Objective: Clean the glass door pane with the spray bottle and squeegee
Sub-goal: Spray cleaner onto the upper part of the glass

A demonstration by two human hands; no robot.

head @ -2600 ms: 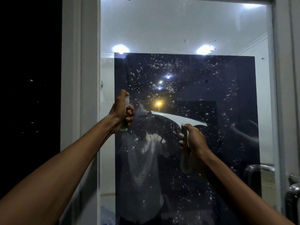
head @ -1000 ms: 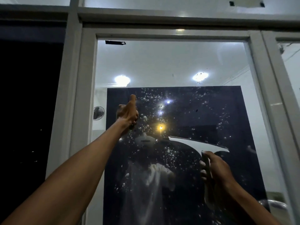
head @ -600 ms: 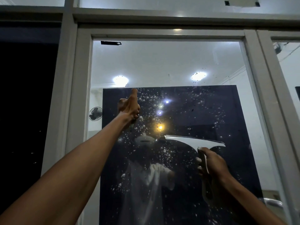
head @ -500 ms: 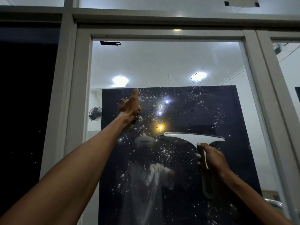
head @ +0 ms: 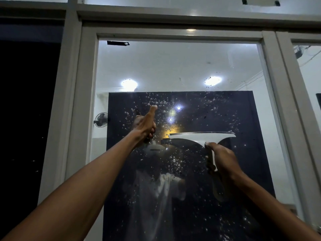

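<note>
The glass door pane [head: 173, 70] fills the view, dotted with white spray droplets across its dark middle. My left hand [head: 145, 126] is raised at the pane's upper left, its fingers curled round the spray bottle, which is almost fully hidden behind the hand; the forefinger points up. My right hand [head: 221, 159] grips the handle of a white squeegee [head: 201, 136] to the right. Its wide blade lies level against the glass, just right of my left hand.
A white door frame [head: 83, 101] borders the pane on the left, with another post [head: 284, 101] on the right and a top rail above. Dark glass lies to the far left. Ceiling lights and a person's reflection show in the pane.
My right hand has lifted the squeegee a little and levelled its blade. My left hand stays high at the upper left. Since the earliest frame, both hands have risen up the pane.
</note>
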